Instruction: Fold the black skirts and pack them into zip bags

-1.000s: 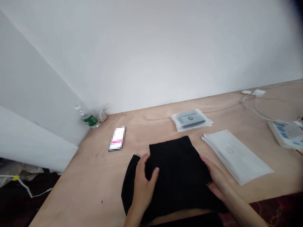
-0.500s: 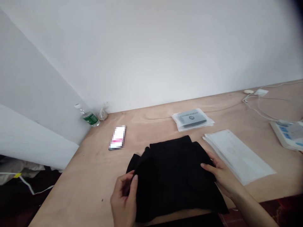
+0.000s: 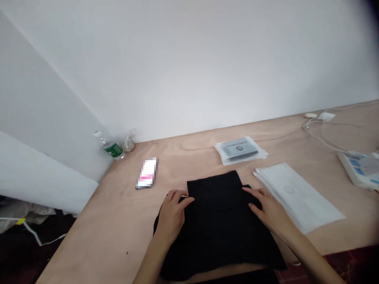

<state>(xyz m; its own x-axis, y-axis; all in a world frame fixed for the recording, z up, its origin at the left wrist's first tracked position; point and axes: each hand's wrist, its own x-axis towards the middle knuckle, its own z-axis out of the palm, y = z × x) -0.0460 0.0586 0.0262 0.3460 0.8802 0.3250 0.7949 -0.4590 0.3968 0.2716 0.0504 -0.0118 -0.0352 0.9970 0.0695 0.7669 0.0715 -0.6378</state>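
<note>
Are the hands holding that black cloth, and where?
Neither hand grips it. The left hand lies flat on the folded black cloth garment at its left edge, and the right hand presses flat near its upper right corner.

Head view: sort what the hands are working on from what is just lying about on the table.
In hand:
black garment, folded on the table
left hand, flat on its left edge
right hand, flat on its right side

Lying about:
phone
water bottle
packaged dark item
stack of clear bags
white cable
</note>
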